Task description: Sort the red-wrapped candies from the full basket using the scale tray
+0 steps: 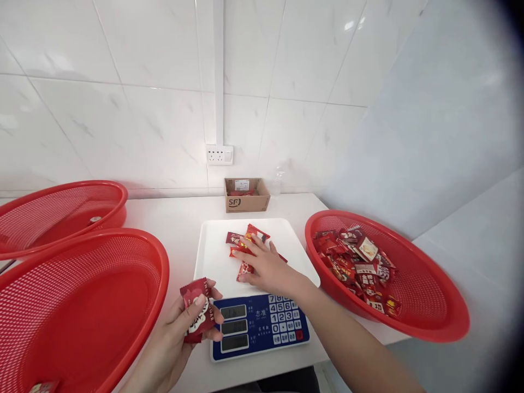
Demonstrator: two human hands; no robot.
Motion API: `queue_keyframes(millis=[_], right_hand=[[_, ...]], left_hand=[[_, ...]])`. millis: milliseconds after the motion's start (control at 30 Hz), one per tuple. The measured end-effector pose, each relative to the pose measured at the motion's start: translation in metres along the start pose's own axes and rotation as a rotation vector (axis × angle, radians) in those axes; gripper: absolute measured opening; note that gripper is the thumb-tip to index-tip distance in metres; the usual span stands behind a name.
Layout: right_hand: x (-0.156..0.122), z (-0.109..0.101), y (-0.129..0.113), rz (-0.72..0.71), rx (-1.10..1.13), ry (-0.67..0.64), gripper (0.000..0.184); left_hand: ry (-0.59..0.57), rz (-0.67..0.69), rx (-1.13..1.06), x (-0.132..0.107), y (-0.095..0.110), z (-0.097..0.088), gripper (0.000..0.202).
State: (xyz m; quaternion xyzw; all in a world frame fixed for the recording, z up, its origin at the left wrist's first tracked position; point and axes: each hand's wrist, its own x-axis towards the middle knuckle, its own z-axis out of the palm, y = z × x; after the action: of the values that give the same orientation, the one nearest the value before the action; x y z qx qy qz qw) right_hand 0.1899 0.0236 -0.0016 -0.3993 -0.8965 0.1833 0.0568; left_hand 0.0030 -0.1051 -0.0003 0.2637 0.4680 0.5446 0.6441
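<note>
My left hand (180, 327) grips a dark red nougat packet (197, 308) between thumb and fingers, just left of the scale's front panel. Over the white pan of the scale (213, 245), my right hand (266, 262) lies with its fingers spread on several small red candy packets (257, 233). Those packets are partly hidden under the fingers. The blue keypad panel (262, 327) with three dark displays faces me; the right forearm crosses near its upper right corner.
A red mesh basket (434, 289) with many wrapped candies stands at the right. Two more red baskets (158, 262) are at the left, each with a small item inside. Behind the scale sits a cardboard box (248, 204) holding red packets, beside a clear plastic item. A tiled wall with a socket (220, 155) rises behind.
</note>
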Motion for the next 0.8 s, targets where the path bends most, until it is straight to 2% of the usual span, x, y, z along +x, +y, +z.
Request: queue_keyframes(millis=[133, 233, 367, 467, 567, 667, 733, 800], right_hand=[[-0.003, -0.007, 0.018, -0.009, 0.077, 0.041, 0.052], [-0.023, -0.01, 0.026, 0.042, 0.199, 0.191, 0.048], [-0.063, -0.01, 0.019, 0.18, 0.451, 0.415, 0.04], [-0.089, 0.001, 0.0, 0.175, 0.725, 0.357, 0.035], [-0.1, 0.02, -0.027, 0.052, 0.89, 0.233, 0.042], [-0.1, 0.037, -0.046, -0.051, 0.914, 0.265, 0.054], [-0.098, 0.043, -0.05, -0.068, 0.936, 0.316, 0.054], [-0.096, 0.046, -0.05, -0.066, 0.943, 0.327, 0.051]], left_hand=[[0.035, 0.004, -0.007, -0.002, -0.001, -0.006, 0.037], [0.031, 0.002, -0.018, 0.0, -0.004, -0.013, 0.037], [-0.074, -0.037, 0.024, 0.003, -0.009, -0.012, 0.034], [-0.174, -0.028, 0.117, 0.0, -0.015, 0.001, 0.037], [-0.301, 0.041, 0.263, -0.002, -0.025, 0.017, 0.043], [-0.456, 0.196, 0.447, 0.002, -0.041, 0.022, 0.045], [-0.556, 0.264, 0.539, 0.008, -0.051, 0.018, 0.061], [-0.6, 0.252, 0.608, 0.011, -0.058, 0.014, 0.08]])
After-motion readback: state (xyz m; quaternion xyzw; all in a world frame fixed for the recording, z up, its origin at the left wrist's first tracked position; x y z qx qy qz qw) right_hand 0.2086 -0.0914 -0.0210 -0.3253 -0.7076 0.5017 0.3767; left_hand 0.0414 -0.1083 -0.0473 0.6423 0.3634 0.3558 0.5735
